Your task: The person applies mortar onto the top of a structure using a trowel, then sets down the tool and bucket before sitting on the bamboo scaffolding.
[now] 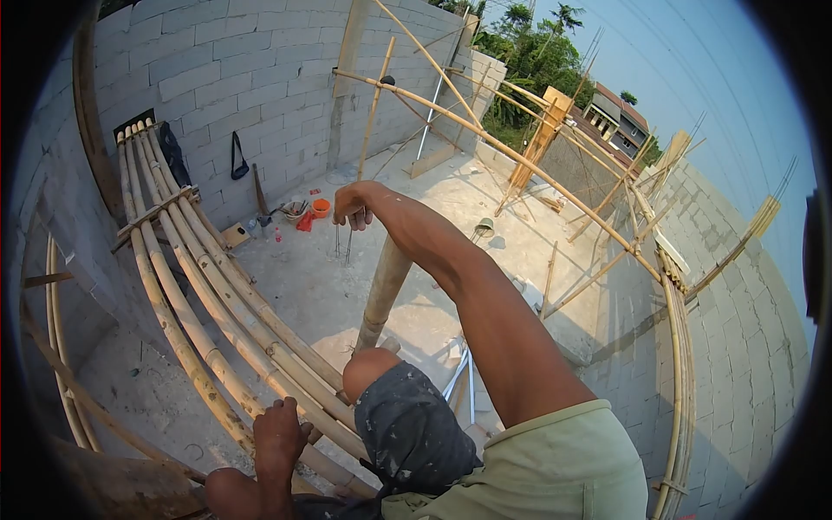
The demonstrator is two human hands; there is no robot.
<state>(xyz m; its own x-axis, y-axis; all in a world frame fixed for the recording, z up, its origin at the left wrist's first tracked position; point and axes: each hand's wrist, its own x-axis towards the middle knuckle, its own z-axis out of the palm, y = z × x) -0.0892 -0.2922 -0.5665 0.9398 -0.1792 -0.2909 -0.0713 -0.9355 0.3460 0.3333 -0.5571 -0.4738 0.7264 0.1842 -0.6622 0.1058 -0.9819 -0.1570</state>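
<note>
My right arm reaches across the view, and its forearm passes in front of the top of an upright bamboo post (pixel 384 290). Bent down at the wrist, my right hand (pixel 354 205) hangs with its fingers drooping, and no held thing shows in it. Two thin rods (pixel 349 248) appear just below that hand; I cannot tell whether they touch it. Low in the view, my left hand (pixel 282 432) is closed beside my knee, over the bamboo poles (pixel 251 347). Whatever its fingers hold, if anything, is hidden.
Long poles form a platform above the concrete floor (pixel 295 277). A crosspiece (pixel 156 217) is tied over them. By the block wall (pixel 217 69) stand an orange bucket (pixel 321 208) and a basin of tools (pixel 295 209). Bamboo scaffolding (pixel 520 156) spans the right side.
</note>
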